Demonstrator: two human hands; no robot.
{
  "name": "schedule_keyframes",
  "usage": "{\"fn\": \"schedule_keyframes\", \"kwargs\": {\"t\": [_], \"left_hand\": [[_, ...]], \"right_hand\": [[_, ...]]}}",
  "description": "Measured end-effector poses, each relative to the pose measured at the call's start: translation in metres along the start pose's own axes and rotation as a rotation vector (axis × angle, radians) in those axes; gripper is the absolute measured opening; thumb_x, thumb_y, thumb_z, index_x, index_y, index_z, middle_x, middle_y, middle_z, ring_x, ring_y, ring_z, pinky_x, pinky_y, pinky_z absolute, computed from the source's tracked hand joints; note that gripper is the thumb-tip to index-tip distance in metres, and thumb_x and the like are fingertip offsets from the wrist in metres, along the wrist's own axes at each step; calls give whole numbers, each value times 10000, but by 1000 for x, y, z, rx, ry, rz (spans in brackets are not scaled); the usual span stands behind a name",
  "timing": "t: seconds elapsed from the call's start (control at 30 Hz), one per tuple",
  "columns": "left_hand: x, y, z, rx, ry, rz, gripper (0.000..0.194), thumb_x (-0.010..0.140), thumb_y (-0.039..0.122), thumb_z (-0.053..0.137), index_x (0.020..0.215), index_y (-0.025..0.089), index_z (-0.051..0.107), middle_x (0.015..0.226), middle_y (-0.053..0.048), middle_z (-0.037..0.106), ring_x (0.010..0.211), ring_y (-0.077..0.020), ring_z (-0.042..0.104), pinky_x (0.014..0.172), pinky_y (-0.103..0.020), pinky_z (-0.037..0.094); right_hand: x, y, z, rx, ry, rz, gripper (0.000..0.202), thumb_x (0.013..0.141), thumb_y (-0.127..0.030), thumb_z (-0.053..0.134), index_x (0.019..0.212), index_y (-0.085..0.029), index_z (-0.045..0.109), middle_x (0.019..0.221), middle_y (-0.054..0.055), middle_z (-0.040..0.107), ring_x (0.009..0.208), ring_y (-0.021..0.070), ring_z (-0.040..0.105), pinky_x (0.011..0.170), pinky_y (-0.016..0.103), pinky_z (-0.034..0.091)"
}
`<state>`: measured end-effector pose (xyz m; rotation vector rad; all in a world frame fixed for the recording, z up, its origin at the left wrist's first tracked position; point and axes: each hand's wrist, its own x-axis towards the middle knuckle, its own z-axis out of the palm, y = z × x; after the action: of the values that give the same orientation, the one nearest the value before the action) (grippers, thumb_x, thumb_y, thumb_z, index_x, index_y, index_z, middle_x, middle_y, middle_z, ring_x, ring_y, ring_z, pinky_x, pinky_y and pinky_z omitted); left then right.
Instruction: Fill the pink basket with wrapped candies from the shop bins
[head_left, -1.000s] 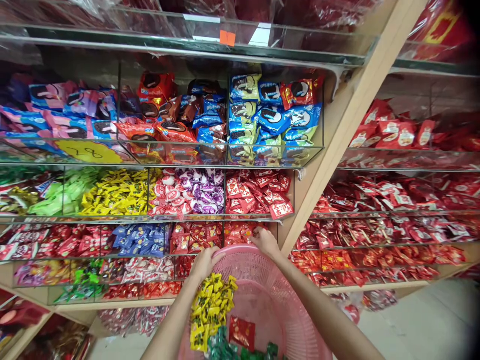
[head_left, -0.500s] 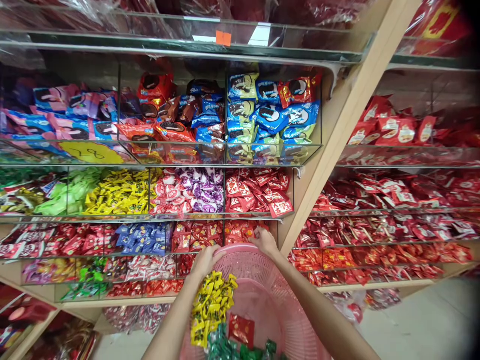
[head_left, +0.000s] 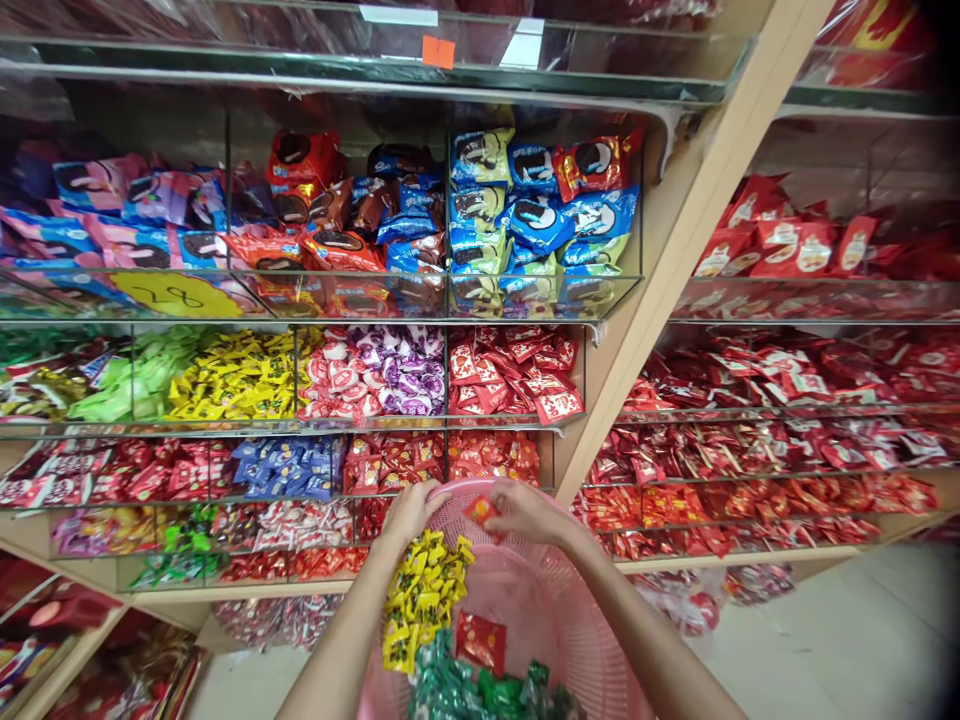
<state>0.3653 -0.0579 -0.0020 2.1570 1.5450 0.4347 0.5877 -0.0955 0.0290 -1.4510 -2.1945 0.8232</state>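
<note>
Red packet (head_left: 478, 509) — pinched in the right hand (head_left: 521, 513), over the far part of the pink basket (head_left: 517, 590). Left hand (head_left: 409, 514) clamped on the basket's far rim. Inside: yellow packets (head_left: 426, 592) at left, green-wrapped sweets (head_left: 448, 682) at near side — another red packet (head_left: 481, 643) beside both.

Candies (head_left: 426, 590) lie in bskt (head_left: 596, 655) w/ shelves (head_left: 337, 322) behind.

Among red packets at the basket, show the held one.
The red packet in the right hand; the other packet lies loose in the pink basket by the green sweets.
</note>
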Motion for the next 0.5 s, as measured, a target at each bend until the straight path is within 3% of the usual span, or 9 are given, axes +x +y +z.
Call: {"fn": "schedule_keyframes", "kwargs": {"t": [0.1,0.2,0.33,0.5], "left_hand": [[0,0,-1,-10,-6,-1,383,829,505,379,925,224,621,803,-31,652,741,-149,575,634,-199,345],[0,0,-1,-14,-8,12,382,827,505,383,928,223,620,815,-36,656,745,-152,579,635,-199,349],[-1,1,-2,-7,-21,-12,358,828,476,398,927,217,624,826,-37,657,757,-153,580,633,-196,349],[-2,3,-3,-11,-25,-28,329,833,441,404,949,223,622,843,-36,659,774,-153,582,647,-197,353]], "right_hand": [[-2,5,23,-132,-318,67,163,571,-240,665,598,-160,526,533,-58,440,509,77,387,462,205,268],[-2,8,40,-299,-483,83,249,519,-256,709,485,-163,481,451,-64,373,471,78,366,440,214,247],[-2,1,51,-373,-616,46,248,533,-252,698,465,-170,474,408,-78,340,435,74,363,429,210,244],[-1,-2,61,-214,-699,-54,249,559,-219,697,501,-172,459,448,-89,377,444,66,358,422,199,241]]}}
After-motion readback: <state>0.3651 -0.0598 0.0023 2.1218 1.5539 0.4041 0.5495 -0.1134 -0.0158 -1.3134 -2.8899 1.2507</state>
